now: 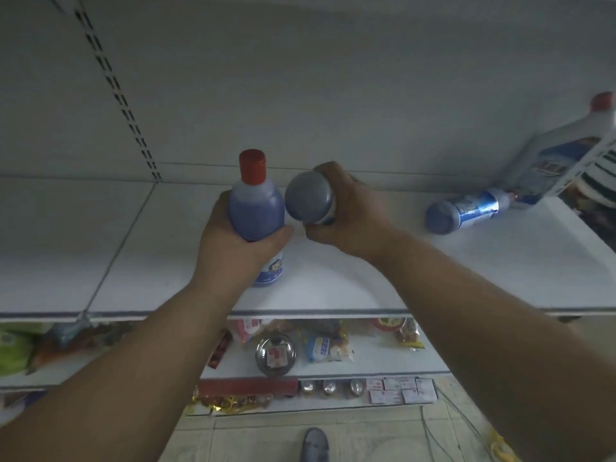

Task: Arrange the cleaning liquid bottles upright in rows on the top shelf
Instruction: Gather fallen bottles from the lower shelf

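From the head view, we hold two cleaning bottles above the white top shelf (333, 288). Our left hand (233, 248) wraps around the upright red-capped bottle (256, 208), fingers curled round its blue body. Our right hand (350, 211) grips a second bottle (308, 199) tilted so its base faces us. Further right, a third bottle (466, 210) lies on its side on the shelf, and a large white jug (560, 151) leans at the far right edge.

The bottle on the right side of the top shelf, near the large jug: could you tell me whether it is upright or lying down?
Lying down. The small blue bottle rests on its side on the top shelf, base toward the camera.
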Action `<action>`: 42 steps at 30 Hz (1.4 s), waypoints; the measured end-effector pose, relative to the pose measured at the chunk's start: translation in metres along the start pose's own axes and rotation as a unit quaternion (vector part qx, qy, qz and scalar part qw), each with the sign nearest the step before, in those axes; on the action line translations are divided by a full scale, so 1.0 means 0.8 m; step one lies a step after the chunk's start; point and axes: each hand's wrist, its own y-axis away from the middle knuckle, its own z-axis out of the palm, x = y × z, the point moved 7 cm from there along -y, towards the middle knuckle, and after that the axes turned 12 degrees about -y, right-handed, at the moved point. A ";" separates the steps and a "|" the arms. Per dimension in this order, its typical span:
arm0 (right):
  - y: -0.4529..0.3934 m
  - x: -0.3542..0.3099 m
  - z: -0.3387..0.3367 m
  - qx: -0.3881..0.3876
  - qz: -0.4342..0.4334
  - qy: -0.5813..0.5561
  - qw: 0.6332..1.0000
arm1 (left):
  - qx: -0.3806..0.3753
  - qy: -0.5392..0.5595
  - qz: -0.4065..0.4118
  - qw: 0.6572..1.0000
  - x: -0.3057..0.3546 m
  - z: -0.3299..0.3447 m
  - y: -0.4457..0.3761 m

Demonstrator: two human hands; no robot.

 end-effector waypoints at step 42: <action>0.045 -0.490 -0.086 0.046 -0.095 -0.436 0.894 | 0.046 0.097 0.169 0.980 0.313 -0.418 0.088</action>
